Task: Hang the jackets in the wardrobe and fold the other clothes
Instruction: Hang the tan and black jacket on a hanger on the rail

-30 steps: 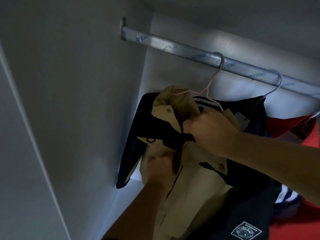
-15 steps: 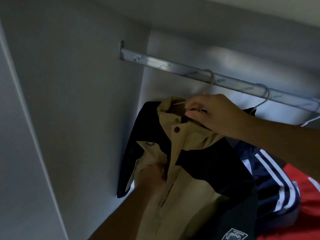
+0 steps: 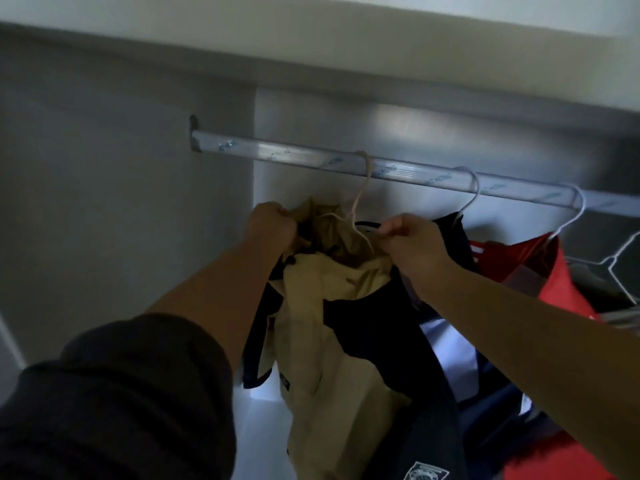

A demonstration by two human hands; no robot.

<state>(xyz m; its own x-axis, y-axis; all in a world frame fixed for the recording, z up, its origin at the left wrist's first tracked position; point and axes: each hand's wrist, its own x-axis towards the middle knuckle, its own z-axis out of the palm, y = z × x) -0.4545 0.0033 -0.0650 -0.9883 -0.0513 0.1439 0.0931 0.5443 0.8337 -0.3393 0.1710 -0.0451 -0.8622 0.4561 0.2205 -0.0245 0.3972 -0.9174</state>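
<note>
1. The jacket (image 3: 322, 306) was tan with black panels across the shoulders and sleeves, and its collar was bunched and crumpled.
2. It hung on a pale wire hanger (image 3: 360, 202) hooked over the wardrobe rail (image 3: 311, 157), near the left wall.
3. The left hand (image 3: 272, 225) clutched the collar's left side in curled fingers.
4. The right hand (image 3: 412, 244) pinched the collar's right side, perhaps the hanger too; the light was dim.

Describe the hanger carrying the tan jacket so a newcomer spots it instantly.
Start at the metal rail across the wardrobe's top. Of the hooks over it, the cream hanger is leftmost, running down into the tan-and-navy jacket. Its neighbours are white wire hangers.
</note>
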